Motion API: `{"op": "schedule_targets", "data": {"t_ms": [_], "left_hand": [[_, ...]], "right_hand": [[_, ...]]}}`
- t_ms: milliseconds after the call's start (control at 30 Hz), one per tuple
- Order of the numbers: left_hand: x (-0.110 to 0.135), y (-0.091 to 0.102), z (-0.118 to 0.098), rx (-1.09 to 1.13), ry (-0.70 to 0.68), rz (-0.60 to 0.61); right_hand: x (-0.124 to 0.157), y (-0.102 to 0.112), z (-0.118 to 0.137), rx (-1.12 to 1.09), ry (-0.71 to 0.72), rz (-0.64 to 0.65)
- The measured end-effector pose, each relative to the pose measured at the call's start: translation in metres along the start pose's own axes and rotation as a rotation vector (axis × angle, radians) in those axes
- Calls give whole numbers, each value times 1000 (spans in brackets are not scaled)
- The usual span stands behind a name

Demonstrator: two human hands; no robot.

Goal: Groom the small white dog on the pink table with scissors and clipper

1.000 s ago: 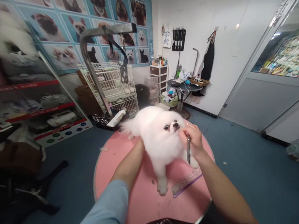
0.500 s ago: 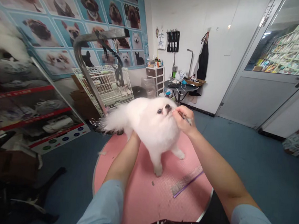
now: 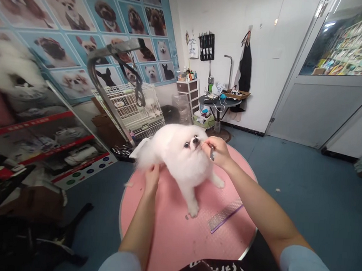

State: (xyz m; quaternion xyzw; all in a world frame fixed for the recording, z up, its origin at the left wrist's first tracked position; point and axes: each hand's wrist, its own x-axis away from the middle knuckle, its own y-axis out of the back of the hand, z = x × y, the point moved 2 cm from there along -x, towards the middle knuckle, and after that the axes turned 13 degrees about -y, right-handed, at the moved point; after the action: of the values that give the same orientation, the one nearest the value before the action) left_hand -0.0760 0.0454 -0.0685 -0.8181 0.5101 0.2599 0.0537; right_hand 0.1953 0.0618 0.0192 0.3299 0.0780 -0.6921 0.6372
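A fluffy white dog (image 3: 191, 163) stands on a round pink grooming table (image 3: 172, 243), its head raised and turned to the right. My right hand (image 3: 219, 151) is closed at the side of its muzzle, fingertips pinched against the fur. From that hand sticks a slim metal tool (image 3: 212, 153), like folded scissors, mostly hidden in the fingers. Low at the dog's rear, my left hand (image 3: 153, 175) is closed round a hind leg, its fingertips partly sunk in fur. A metal comb with a purple spine (image 3: 225, 215) lies on the table near my right forearm.
A curved metal grooming arm (image 3: 102, 79) with a hanging strap rises behind the dog at left. Beyond are a white wire cage (image 3: 129, 106), a drawer unit (image 3: 188, 90) and a small dark table (image 3: 219, 102). Several scissors (image 3: 121, 151) lie past the pink table's left edge.
My left hand has drawn back from under the dog's belly to its hind leg. The right hand has shifted slightly left and down, its tool now more upright. The camera view has shifted.
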Motion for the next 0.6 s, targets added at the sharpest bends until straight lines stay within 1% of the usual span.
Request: {"op": "schedule_targets", "data": {"t_ms": [33,67,100,133,167,200,267,300,367,433,500,533,600], "left_hand": [[7,7,-8,-50,-70,-106],[14,10,-22,-124,-203,-221],[20,7,-38,-203,-367,-258],[25,-1,-56,-266,-514,-225],[29,-12,-71,-328,-617,-143],[30,-23,-84,-403,-678,-81],[29,-44,-101,-558,-691,-21],[26,-52,-105,-624,-675,-9],[20,-60,-108,-723,-633,14],[14,-62,-108,-794,-616,48],[7,-60,-109,-846,-630,79],[4,-59,-109,-866,-646,91],[-4,-54,-111,-899,-675,102]], "right_hand": [[1,-2,-2,3,-12,16],[1,-4,-5,6,-26,30],[2,-6,-7,7,-41,38],[2,-8,-8,5,-57,42],[3,-10,-10,3,-74,40],[3,-12,-12,1,-91,39],[3,-17,-14,5,-111,41],[3,-19,-14,9,-115,49],[2,-24,-14,17,-117,73],[-1,-27,-13,20,-118,104],[-4,-28,-14,27,-134,126],[-5,-27,-16,32,-160,116],[1,-22,-26,33,-271,62]]}}
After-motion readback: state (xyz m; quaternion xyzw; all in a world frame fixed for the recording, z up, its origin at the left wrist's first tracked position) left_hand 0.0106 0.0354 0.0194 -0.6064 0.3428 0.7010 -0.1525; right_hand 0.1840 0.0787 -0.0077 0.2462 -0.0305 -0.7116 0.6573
